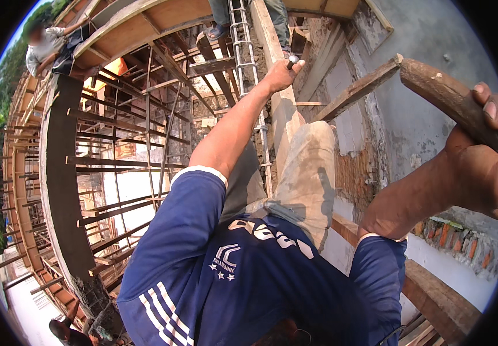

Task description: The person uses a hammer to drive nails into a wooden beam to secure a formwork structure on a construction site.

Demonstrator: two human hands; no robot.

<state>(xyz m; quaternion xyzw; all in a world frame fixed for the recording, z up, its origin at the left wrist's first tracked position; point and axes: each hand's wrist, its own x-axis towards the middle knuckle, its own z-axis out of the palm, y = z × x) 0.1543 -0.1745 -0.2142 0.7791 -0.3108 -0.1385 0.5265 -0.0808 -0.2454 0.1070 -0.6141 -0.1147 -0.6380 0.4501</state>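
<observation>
My left hand [280,76] reaches forward over a long upright-edged plank [267,34]. Its fingers are closed round a small tool [293,59] with a shiny rounded metal end and a dark stub; the rest of it is hidden. On the right, my right hand [471,164] is raised, with its fingers curled over a thick, rough brown timber [442,89]. A thinner wooden strip [361,87] runs from near the timber's far end down toward the plank. My legs in light trousers [306,167] are beside the plank.
A steel reinforcement cage [243,46] runs along the plank's left. Further left are a grey concrete column [61,173] and wooden props [128,167]. Another person [50,52] sits on formwork at the upper left; someone's feet [219,30] are ahead. A plastered wall [433,138] is right.
</observation>
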